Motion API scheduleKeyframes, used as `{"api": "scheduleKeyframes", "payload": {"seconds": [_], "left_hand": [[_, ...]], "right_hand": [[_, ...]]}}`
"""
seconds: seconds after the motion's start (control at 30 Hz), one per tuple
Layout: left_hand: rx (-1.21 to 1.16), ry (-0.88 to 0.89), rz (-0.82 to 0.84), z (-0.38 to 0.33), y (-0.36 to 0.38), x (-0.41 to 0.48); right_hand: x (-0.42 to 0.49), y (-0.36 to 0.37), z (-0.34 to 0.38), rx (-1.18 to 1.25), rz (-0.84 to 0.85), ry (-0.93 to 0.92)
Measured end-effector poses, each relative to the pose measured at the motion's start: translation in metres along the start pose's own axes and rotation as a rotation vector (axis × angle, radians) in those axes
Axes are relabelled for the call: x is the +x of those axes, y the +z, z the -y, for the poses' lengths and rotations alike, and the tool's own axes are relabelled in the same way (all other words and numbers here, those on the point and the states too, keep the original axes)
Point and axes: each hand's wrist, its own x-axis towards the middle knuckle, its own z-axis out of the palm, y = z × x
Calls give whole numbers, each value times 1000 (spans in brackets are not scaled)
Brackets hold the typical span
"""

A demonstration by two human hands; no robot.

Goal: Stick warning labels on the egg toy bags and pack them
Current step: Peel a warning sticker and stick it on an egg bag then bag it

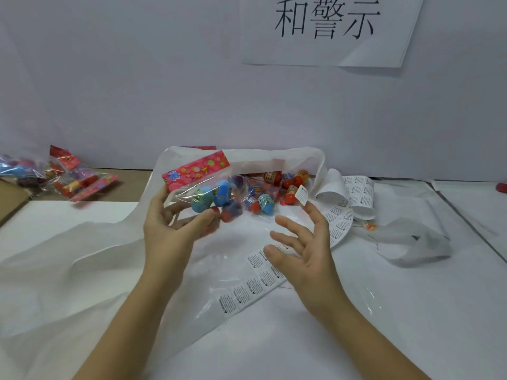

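Clear plastic topped by a red flowered header card (196, 170) forms the egg toy bag (208, 193), which the left hand (170, 229) holds lifted above the tabletop (384, 311), its fingers (203, 218) curled round the lower part where the coloured eggs sit. The right hand (304, 248) is just beside it, fingers (315, 218) spread wide and gripping nothing, with one white warning label (301, 193) stuck to the index fingertip. A label strip (263, 281) curves across the tabletop below the hands, a heap of bags (277, 187) lies inside a white plastic sack (247, 156) behind, and a few other bags (68, 179) lie far left by a cardboard box (11, 198)
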Motion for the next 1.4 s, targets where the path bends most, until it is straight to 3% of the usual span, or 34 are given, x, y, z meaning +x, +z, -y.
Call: {"api": "scheduleKeyframes", "payload": {"seconds": [0.1, 0.23, 0.33, 0.5, 0.67, 0.87, 1.4], "left_hand": [[-225, -98, 161, -10, 6, -16], [-306, -187, 297, -7, 23, -37], [-353, -249, 345, -5, 30, -44], [-230, -319, 481, -8, 29, -47], [-253, -318, 350, -10, 32, -49], [-195, -198, 316, -8, 33, -54], [-212, -170, 266, -7, 39, -62]], "right_hand": [[2, 0, 5, 169, -14, 22], [2, -2, 17, 352, -38, 41], [1, -4, 21, 332, -101, 41], [-2, -3, 21, 199, -83, -54], [-1, -11, 30, 87, -210, -195], [-2, -13, 38, 190, 75, 106], [-4, -7, 36, 158, 21, 67]]}}
